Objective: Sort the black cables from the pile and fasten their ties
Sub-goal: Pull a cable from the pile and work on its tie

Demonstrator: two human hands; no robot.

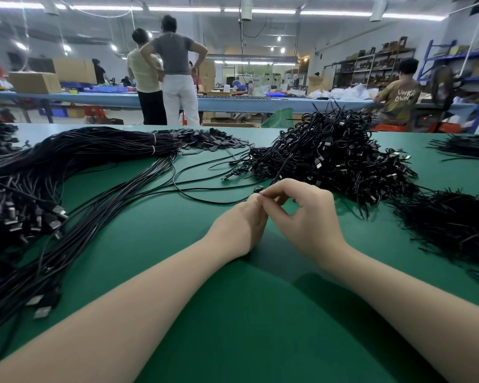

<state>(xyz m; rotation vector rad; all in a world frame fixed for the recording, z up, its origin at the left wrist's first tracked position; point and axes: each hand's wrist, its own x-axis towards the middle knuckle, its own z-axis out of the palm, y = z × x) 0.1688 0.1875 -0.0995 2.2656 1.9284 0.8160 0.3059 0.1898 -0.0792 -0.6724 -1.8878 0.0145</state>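
Both hands meet at table centre, fingertip to fingertip. Left hand [242, 225] is curled, thumb and forefinger pinching something thin and black; right hand [304, 214] is also curled, pinching at the same spot. What sits between them is tiny: likely a tie or the cable end, too small to tell which. A single black cable [194, 196] trails off from the pinch toward 10 o'clock and loops back into the long cable bundle [80, 158], which fans across the table [233, 313] from 9 to 11 o'clock, banded with white ties near 11.

Plug ends [17, 219] of that bundle lie at 9 o'clock. The tangled heap of short coiled cables [329, 158] sits at 1 o'clock, just beyond the right hand. A loose spread of thin black ties [454, 225] lies at 3 o'clock. A flat scatter of small black tabs [205, 138] sits at 12. Another small heap [470, 147] is at the far 2 o'clock edge.

Step in hand looks like fastening a tie on one cable. To do it well: keep the cable's coil tight in the left pinch so it doesn't spring open, wrap the tie snug, close it fully, and keep the trailing length clear of the bundle so it doesn't snag. Task looks far from done.

People [166, 70] stand at the far bench, not involved.
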